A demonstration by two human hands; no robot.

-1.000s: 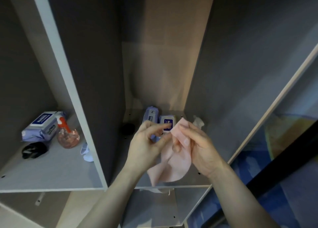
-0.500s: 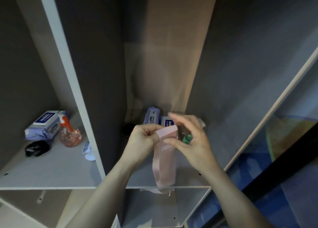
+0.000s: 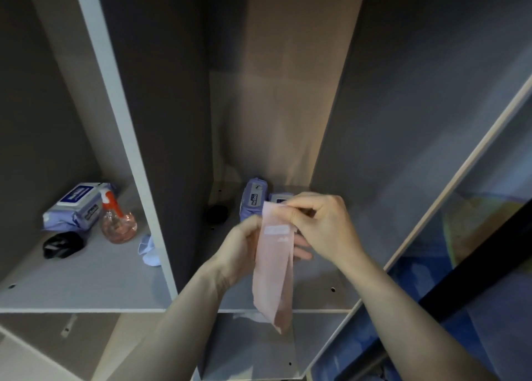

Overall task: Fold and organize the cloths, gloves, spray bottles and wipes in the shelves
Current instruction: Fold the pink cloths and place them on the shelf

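A pink glove [image 3: 273, 277] hangs folded into a long narrow strip in front of the middle shelf [image 3: 322, 300]. My right hand [image 3: 322, 225] pinches its top edge. My left hand [image 3: 241, 251] holds the strip from behind, its fingers showing past the right side. Two purple wipe packs [image 3: 254, 201] stand at the back of the middle shelf, the right one partly hidden by my right hand. On the left shelf [image 3: 80, 288] lie a wipe pack [image 3: 76, 205], a pink spray bottle [image 3: 118, 222] with an orange-and-white head, a black bundle [image 3: 62, 245] and a white-blue cloth [image 3: 148, 251].
A dark round object [image 3: 217, 214] sits at the back left of the middle shelf. A white divider panel [image 3: 123, 139] separates the two compartments. A lower shelf [image 3: 253, 352] shows beneath, with something white at its top edge. A blue patterned surface [image 3: 431, 308] lies to the right.
The pink glove went from a broad open shape to a narrow folded strip. My right hand rose to pinch its top edge, and my left hand slid behind it.
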